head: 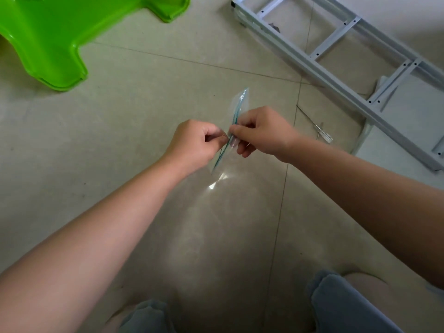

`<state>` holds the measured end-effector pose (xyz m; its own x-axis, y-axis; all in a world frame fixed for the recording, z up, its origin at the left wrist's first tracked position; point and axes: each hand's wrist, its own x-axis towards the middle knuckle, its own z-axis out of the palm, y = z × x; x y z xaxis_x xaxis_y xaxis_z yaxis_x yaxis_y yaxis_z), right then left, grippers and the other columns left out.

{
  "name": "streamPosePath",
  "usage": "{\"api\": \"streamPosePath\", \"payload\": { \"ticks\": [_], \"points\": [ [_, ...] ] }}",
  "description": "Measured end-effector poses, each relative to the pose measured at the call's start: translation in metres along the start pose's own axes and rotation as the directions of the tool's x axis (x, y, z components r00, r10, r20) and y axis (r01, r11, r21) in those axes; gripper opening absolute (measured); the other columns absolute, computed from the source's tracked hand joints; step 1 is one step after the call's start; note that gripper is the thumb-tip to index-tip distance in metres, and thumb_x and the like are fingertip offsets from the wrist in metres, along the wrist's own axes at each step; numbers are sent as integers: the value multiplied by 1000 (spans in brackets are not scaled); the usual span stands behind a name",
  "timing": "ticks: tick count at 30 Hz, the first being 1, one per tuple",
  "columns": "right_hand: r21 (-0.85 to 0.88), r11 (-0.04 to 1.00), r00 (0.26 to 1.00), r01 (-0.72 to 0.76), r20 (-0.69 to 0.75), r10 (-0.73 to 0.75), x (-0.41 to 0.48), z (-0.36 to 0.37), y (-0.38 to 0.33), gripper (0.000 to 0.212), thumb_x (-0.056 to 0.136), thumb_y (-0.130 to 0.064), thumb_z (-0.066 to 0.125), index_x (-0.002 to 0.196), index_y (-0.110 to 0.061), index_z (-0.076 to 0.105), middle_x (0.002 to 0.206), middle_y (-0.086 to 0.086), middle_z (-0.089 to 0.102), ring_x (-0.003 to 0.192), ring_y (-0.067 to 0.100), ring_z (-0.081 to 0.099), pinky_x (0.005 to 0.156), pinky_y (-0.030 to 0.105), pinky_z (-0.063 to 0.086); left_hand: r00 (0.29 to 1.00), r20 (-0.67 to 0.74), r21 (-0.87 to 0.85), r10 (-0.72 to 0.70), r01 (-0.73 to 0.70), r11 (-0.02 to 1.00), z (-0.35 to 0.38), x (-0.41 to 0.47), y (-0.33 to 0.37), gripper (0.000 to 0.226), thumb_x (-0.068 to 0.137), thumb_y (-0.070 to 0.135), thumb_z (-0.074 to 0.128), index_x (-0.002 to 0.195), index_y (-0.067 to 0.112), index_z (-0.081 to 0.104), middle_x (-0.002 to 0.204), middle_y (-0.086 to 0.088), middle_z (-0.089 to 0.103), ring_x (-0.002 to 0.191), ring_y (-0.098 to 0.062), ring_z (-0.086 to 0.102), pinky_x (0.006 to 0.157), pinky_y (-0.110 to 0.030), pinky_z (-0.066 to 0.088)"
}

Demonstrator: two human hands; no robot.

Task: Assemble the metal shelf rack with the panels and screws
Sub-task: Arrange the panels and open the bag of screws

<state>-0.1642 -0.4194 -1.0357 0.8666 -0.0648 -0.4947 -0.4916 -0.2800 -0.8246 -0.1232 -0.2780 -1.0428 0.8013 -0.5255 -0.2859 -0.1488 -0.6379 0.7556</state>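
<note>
Bag (240,102) hangs pinched between left hand (194,143) and right hand (262,131); frame (334,38) lies apart.

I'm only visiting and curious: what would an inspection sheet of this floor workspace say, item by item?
Surface: tiled floor, pale, with visible grout lines.
Job's things: white metal frame lying flat; screwdriver on the floor near it; clear zip bag, contents cannot be told.
Clutter: green plastic stool, partly in view.
Grippers: left hand and right hand both pinch the bag's zip edge.
Cables: nothing seen.
Surroundings: the person's knees at the bottom edge.
</note>
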Motion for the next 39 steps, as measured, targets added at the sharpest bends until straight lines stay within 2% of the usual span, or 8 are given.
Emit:
{"api": "streamPosePath", "payload": {
  "ticks": [4, 8, 11, 20, 25, 31, 35, 39],
  "points": [
    [6, 997, 997, -77, 15, 77, 2, -3, -4, 33, 93, -1, 45, 62, -5, 54, 60, 7, 57, 39, 5, 54, 46, 21, 51, 996, -91, 45, -18, 22, 999, 4, 1, 1, 14, 85, 11, 61, 86, 4, 72, 50, 8, 49, 43, 0, 47, 53, -18, 35],
    [3, 995, 994, -99, -50, 99, 2, -2, -3, 33, 88, 3, 45, 55, -4, 48, 54, 9, 45, 35, 10, 36, 36, 17, 31, 983, -163, 147, 88, -64, 987, 7, -2, 7, 27, 80, 23, 56, 81, 2, 72, 66, -12, 62, 64, -25, 55, 57, -29, 37],
    [60, 989, 990, -138, -24, 139, 4, -3, -6, 32, 82, 6, 45, 52, -5, 42, 50, 7, 40, 28, 6, 27, 35, 13, 22, 977, -122, 239, 178, -145, 960, 7, -5, 8, 33, 77, 24, 50, 80, -1, 71, 65, -4, 49, 71, -30, 55, 60, -32, 37],
    [-117, 979, 962, -169, -237, 138, 17, 13, -10, 39, 82, 1, 47, 48, -11, 33, 46, 5, 33, 28, 9, 33, 34, 17, 26, 950, -304, 223, 77, -7, 975, 11, 5, 6, 38, 71, 24, 41, 75, -4, 67, 69, -22, 63, 67, -36, 57, 57, -35, 36],
    [-79, 966, 949, -245, -226, 222, 27, 4, -23, 23, 83, 0, 45, 62, -6, 40, 57, 9, 38, 46, 20, 37, 59, 34, 34, 918, -396, 172, -6, 80, 982, 16, 18, 11, 21, 86, 11, 52, 88, -2, 68, 89, -20, 67, 86, -33, 59, 62, -27, 27],
    [-55, 954, 943, -293, -181, 279, 26, 3, -17, 19, 82, 1, 45, 66, -7, 40, 58, 8, 36, 49, 18, 35, 54, 31, 30, 880, -459, 239, 122, -9, 971, 30, 11, 2, 25, 87, 14, 47, 80, -5, 63, 83, -22, 63, 79, -34, 55, 58, -25, 17],
    [76, 979, 973, -189, -122, 197, 18, -8, -4, 31, 83, 8, 47, 61, -10, 34, 55, 3, 28, 33, 11, 29, 39, 17, 21, 941, -272, 278, 202, -124, 953, 22, 11, 4, 30, 84, 20, 47, 85, -3, 66, 87, -22, 63, 82, -35, 57, 63, -32, 31],
    [-60, 997, 998, -55, -22, 54, 8, -7, 7, 29, 91, -1, 46, 62, -8, 48, 33, -1, 37, 26, 3, 32, 33, 14, 27, 989, 24, 429, 144, -141, 892, 1, 16, 1, 20, 87, 19, 58, 99, 8, 70, 98, -16, 66, 94, -32, 59, 74, -32, 42]
  ]
}}
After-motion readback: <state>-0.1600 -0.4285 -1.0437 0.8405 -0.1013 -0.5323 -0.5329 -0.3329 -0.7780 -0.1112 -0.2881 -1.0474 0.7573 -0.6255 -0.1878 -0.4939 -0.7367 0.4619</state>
